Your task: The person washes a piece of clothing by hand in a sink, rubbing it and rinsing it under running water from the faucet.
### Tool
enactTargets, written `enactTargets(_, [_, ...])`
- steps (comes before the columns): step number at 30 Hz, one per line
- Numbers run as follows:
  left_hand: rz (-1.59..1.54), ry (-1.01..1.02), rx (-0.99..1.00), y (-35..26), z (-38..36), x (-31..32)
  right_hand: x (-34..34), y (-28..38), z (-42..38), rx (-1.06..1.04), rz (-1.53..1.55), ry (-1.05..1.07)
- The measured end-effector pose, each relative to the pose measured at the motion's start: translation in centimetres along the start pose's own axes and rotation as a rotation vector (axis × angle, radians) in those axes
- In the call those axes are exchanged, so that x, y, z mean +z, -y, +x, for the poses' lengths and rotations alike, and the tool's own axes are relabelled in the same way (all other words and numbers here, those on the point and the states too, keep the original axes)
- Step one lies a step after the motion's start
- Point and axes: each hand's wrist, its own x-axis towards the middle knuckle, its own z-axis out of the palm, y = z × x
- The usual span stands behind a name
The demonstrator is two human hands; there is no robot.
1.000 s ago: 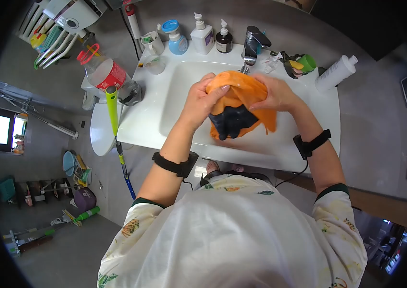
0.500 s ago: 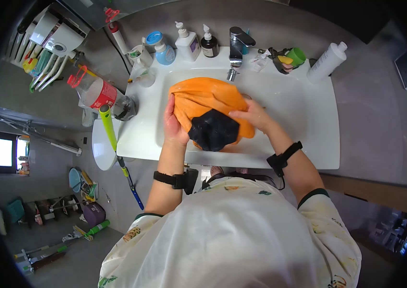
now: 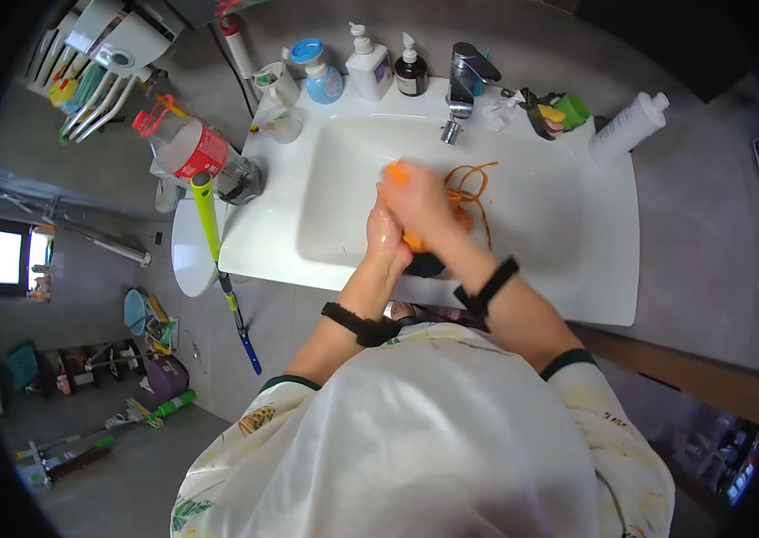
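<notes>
Over the white sink (image 3: 541, 224), a wet-looking orange cloth (image 3: 414, 242) is bunched up between my two hands. My left hand (image 3: 386, 235) is wrapped round it from the left, its skin shiny with wetness. Across the top, my right hand (image 3: 420, 199) is closed on the same cloth and a little blurred by motion. A bit of orange shows above the right hand's fingers. A black patch (image 3: 425, 265) of the cloth shows below my wrists. Thin orange strings (image 3: 485, 193) trail from it onto the basin floor, right of my hands. Most of the cloth is hidden by my hands and forearms.
Behind the basin stand a tap (image 3: 462, 85), a dark pump bottle (image 3: 411, 70), a white pump bottle (image 3: 369, 67) and a blue-capped bottle (image 3: 321, 76). A large red-labelled bottle (image 3: 200, 152) is at left, a white bottle (image 3: 630, 127) at right.
The cloth, spread open between my hands before, is now squeezed into a small bundle. My hands have come together, the right one crossing over the left. Orange strings now show in the basin.
</notes>
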Motion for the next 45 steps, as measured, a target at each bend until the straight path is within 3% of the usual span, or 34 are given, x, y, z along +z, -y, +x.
enactTargets(1, [0.012,0.006,-0.016,0.5,-0.1,0.1,-0.8,-0.8,1.9,0.153,0.034,-0.060])
enactTargets(4, [-0.073,0.131,-0.074,0.8,0.8,-0.4,-1.7,-1.5,1.2,0.064,0.109,-0.109])
enactTargets(5, [-0.178,0.364,-0.131,0.1,2.1,-1.2,-1.2,-0.9,-0.1,0.055,0.096,-0.100])
enactTargets(6, [-0.282,0.586,-0.185,-0.4,3.1,-2.7,-0.4,1.2,-3.1,-0.211,0.073,-0.234])
enactTargets(7, [-0.380,0.806,-0.237,-0.3,3.7,-4.2,-0.1,1.6,-3.8,-0.343,0.070,-0.296])
enactTargets(8, [-0.390,0.781,-0.151,0.2,4.5,-5.1,0.3,2.0,-4.4,-0.474,0.060,-0.359])
enactTargets(9, [-0.388,0.780,-0.151,0.3,4.0,-4.4,0.0,1.3,-3.1,-0.246,-0.032,-0.194])
enactTargets(11, [0.039,0.074,-0.023,0.8,1.6,-1.2,-0.9,-1.1,0.1,0.224,-0.202,0.129])
enactTargets(13, [0.075,0.076,-0.024,0.9,0.0,0.4,-2.2,-2.0,2.3,0.268,-0.155,0.086])
enactTargets(16, [0.048,0.038,-0.096,-0.7,-0.4,1.4,-1.8,-2.2,0.6,0.061,-0.027,-0.019])
enactTargets(17, [0.038,0.035,-0.087,-0.5,1.3,-0.8,-0.8,-2.7,-0.7,-0.197,-0.013,-0.025])
enactTargets(18, [-0.119,0.290,-0.115,0.2,4.3,-4.6,0.0,-2.7,-2.3,-0.450,0.009,-0.033])
enactTargets(19, [-0.271,0.546,-0.146,0.7,5.8,-6.8,0.1,-1.1,-4.3,-0.550,-0.062,0.028])
enactTargets(21, [-0.328,0.749,-0.144,2.3,4.7,-5.4,1.4,-2.9,-3.7,-0.381,-0.250,-0.082])
enactTargets(23, [0.167,-0.044,-0.059,2.6,2.2,-2.0,-0.5,-3.1,1.4,0.386,-0.003,0.097])
enactTargets(24, [0.164,0.031,-0.044,2.1,1.8,-1.5,-0.1,-3.9,1.9,0.420,0.239,-0.016])
enactTargets(25, [0.170,0.043,-0.047,1.2,1.1,-0.4,0.1,-3.9,1.9,0.418,0.240,-0.029])
enactTargets(27, [0.001,0.044,-0.087,-0.6,-0.2,0.8,0.5,-3.8,1.7,0.132,0.128,-0.165])
enactTargets(29, [-0.019,0.030,-0.017,-1.3,2.7,-2.5,-0.5,-0.9,-2.5,-0.202,0.105,-0.046])
enactTargets(30, [-0.139,0.401,-0.056,-1.6,4.5,-5.3,-0.1,0.2,-4.8,-0.461,-0.021,-0.098])
enactTargets(31, [-0.185,0.556,-0.091,-0.8,4.4,-5.2,0.1,1.2,-6.2,-0.720,-0.147,-0.156])
enactTargets(32, [-0.224,0.714,-0.132,-0.1,4.3,-5.1,-0.5,1.4,-5.4,-0.724,-0.148,-0.156])
enactTargets(33, [-0.253,0.868,-0.176,0.6,4.3,-4.9,-1.4,1.1,-3.8,-0.390,-0.106,-0.028])
enactTargets(35, [0.106,0.077,0.047,2.2,1.4,-1.1,-3.2,-0.1,0.1,0.288,-0.007,0.228])
enactTargets(37, [0.229,0.073,0.013,1.1,1.7,-1.4,-2.1,-2.0,0.8,0.391,0.135,0.237])
enactTargets(39, [0.003,0.117,-0.043,-0.8,0.6,0.2,-0.8,-1.5,-1.4,-0.165,-0.028,-0.138])
enactTargets(40, [0.012,0.089,-0.021,-0.7,0.8,-0.3,-0.7,-1.0,-1.7,-0.126,-0.005,-0.101])
enactTargets(41, [0.006,0.078,-0.018,-0.5,0.6,-0.5,-0.4,0.6,-4.9,-0.578,-0.091,-0.142])
enactTargets(43, [0.017,0.087,-0.015,-0.4,0.2,0.1,0.2,-0.3,-5.2,-0.506,-0.137,-0.139])
enactTargets(45, [0.029,0.091,-0.015,-0.2,0.0,0.0,-0.8,-2.3,0.0,0.127,0.074,-0.084])
